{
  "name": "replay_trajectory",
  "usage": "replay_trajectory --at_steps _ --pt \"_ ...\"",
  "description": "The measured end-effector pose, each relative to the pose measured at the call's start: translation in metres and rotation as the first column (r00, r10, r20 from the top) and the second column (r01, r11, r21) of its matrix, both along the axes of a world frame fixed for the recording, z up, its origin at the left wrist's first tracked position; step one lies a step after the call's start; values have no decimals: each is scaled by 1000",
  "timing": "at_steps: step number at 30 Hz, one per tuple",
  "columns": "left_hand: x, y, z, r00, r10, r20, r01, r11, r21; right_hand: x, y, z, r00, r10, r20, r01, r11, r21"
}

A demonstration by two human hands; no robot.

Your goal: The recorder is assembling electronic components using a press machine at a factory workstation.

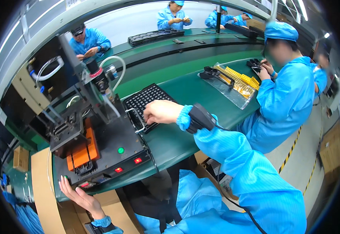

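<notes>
My right hand [161, 112] reaches over a black grid tray [154, 96] with many small square cells. Its fingers are curled down and closed at the tray's near side, beside a metal handle [135, 120] on the machine; whatever they pinch is hidden. My left hand [78, 198] is open with fingers spread, by the front left corner of the black bench machine [113, 146]. On that machine, an orange fixture [85, 148] sits under a dark press head [66, 132], with a black part [84, 167] at its front end.
An open cardboard box [111, 206] stands below the bench edge. Farther right on the green bench [185, 93], a clear bag [232, 91] lies with black and yellow parts. A co-worker [290, 85] in blue handles a black part there. Several people work behind.
</notes>
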State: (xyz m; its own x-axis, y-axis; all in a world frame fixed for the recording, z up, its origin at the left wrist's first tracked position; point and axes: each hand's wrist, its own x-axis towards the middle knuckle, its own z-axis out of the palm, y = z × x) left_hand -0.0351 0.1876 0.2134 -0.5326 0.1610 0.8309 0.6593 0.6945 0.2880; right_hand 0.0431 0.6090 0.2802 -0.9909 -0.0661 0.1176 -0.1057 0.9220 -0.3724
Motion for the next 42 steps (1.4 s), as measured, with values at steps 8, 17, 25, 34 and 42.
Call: replay_trajectory --at_steps 8,17,25,34,42 --pt "-7 -4 -9 1000 -22 20 22 1000 -5 -6 32 -8 998 6 -59 -23 952 -304" --pt "-9 2 -9 1000 -17 -10 17 1000 7 173 236 -70 467 -726 -504 804 587 -99" --pt "-15 -1 -15 998 1 -58 1 1000 26 181 105 -76 635 -602 -484 671 741 -42" --pt "-14 1 -15 998 22 -66 -23 1000 -8 179 64 -54 606 -755 -250 418 569 -708" --pt "-14 -1 -16 998 1 -64 0 1000 21 172 123 -32 673 -730 -116 459 535 -709"
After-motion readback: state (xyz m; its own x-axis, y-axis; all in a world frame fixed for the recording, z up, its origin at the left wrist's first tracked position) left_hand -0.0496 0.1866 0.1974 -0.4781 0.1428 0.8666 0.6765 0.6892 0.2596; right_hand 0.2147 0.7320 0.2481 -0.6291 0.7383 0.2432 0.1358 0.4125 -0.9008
